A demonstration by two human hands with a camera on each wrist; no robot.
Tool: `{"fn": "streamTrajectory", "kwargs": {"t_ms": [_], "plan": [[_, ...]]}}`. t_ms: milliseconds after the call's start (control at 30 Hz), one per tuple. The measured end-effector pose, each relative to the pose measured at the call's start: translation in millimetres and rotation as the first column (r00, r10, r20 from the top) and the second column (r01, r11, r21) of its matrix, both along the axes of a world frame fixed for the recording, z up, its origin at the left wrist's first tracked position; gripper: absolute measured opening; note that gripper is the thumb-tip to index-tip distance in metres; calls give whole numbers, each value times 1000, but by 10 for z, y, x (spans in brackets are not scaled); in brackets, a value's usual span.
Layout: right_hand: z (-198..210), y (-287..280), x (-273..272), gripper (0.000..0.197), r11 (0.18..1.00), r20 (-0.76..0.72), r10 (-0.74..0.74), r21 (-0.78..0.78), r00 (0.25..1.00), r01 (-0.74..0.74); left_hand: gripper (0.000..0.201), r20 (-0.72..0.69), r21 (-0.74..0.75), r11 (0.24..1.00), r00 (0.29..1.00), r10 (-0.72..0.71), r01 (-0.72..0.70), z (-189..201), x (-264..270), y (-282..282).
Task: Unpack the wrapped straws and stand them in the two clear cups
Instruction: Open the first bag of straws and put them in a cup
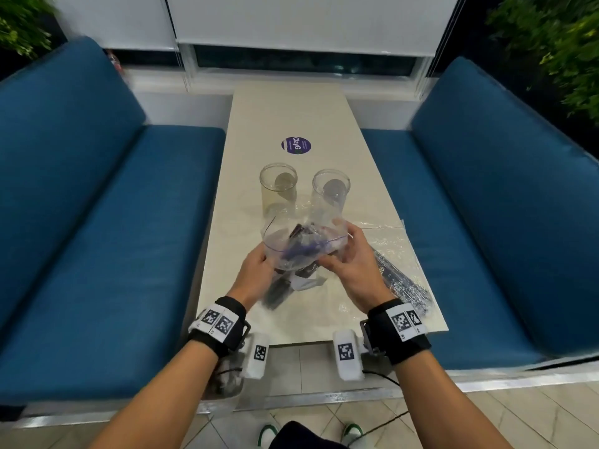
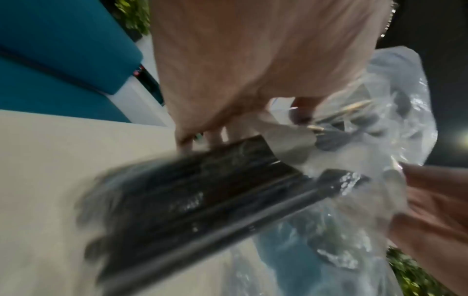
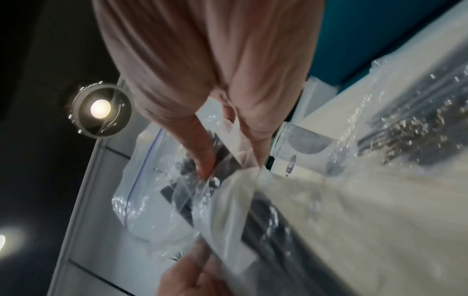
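Both hands hold a clear zip bag above the near half of the table, its mouth open toward the cups. Left hand grips the bag's 9 o'clock side, fingers curled under the plastic; right hand grips the 3 o'clock side, thumb on the rim, fingers pinching film. Right wrist view confirms the pinch: thumb and fingers press into the plastic.

Inside the bag, dark wrapped straws, blurred. A dark bundle sticks out from the bag's lower end toward 7 o'clock, under the left hand; in the left wrist view it streaks with motion, black and glossy.

Two clear cups stand upright at 12 o'clock from the hands, side by side, close but apart: left cup, right cup. Neither has a straw standing in it.

At 3 o'clock, flat on the table, a second clear bag with dark straws lying in it. Purple round sticker beyond the cups. Blue benches flank the table.
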State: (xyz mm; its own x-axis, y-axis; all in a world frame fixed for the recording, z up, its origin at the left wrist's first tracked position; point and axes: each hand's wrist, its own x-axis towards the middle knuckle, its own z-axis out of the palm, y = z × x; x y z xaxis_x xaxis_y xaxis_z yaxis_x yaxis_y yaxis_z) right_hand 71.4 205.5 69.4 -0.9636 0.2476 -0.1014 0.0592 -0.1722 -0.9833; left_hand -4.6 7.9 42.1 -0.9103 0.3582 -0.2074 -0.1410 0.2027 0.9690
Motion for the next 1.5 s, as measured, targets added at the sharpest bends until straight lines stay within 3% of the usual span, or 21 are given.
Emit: {"fn": "streamTrajectory", "kwargs": {"t_ms": [133, 267, 333, 400, 533, 700, 800, 933, 1033, 1133, 1300, 1433, 1500], "plan": [[-60, -79, 37, 74, 975, 15, -74, -211, 997, 75, 29, 27, 84, 991, 994, 102, -104, -57, 118, 127], [-77, -203, -14, 40, 952, 17, -306, -15, 952, 306, 37, 52, 140, 986, 995, 89, -95, 185, 310, 227], [-85, -214, -42, 24, 938, 17, -340, 72, 940, 338, 59, 78, 252, 968, 997, -13, -7, 332, 422, 290], [-77, -194, -61, 16, 939, 9, -324, 123, 946, 321, 65, 79, 314, 948, 994, -72, 44, 393, 489, 362], [-17, -122, -114, 21, 938, -15, -256, 237, 966, 253, 61, -22, 216, 975, 998, -55, 58, 276, 421, 491], [-13, 29, -168, 34, 937, -41, -190, 291, 981, 193, 61, -15, 295, 950, 994, 109, -99, 182, 378, 677], [16, 145, -173, 18, 924, -41, -195, 328, 980, 198, 56, 69, 368, 918, 989, 132, -148, 261, 451, 850], [64, 342, -168, 15, 883, -27, -187, 433, 982, 180, 57, 106, 452, 880, 989, 107, -144, 373, 571, 1062], [97, 405, -161, 16, 875, -75, -155, 452, 985, 172, 63, 113, 371, 908, 980, 165, -196, 321, 578, 1149], [41, 478, -176, 5, 885, -98, -137, 434, 986, 166, 56, 156, 347, 900, 963, 222, -263, 246, 563, 1206], [23, 528, -246, 35, 839, -43, -97, 534, 994, 105, 36, 241, 473, 842, 957, 159, -259, 350, 507, 1234], [181, 595, -268, 8, 890, 40, 12, 456, 999, -30, 36, 217, 412, 855, 945, 245, -316, 426, 375, 1226], [305, 636, -275, 18, 912, 45, 72, 401, 996, -84, 25, 233, 396, 830, 917, 323, -393, 441, 276, 1196]]}}
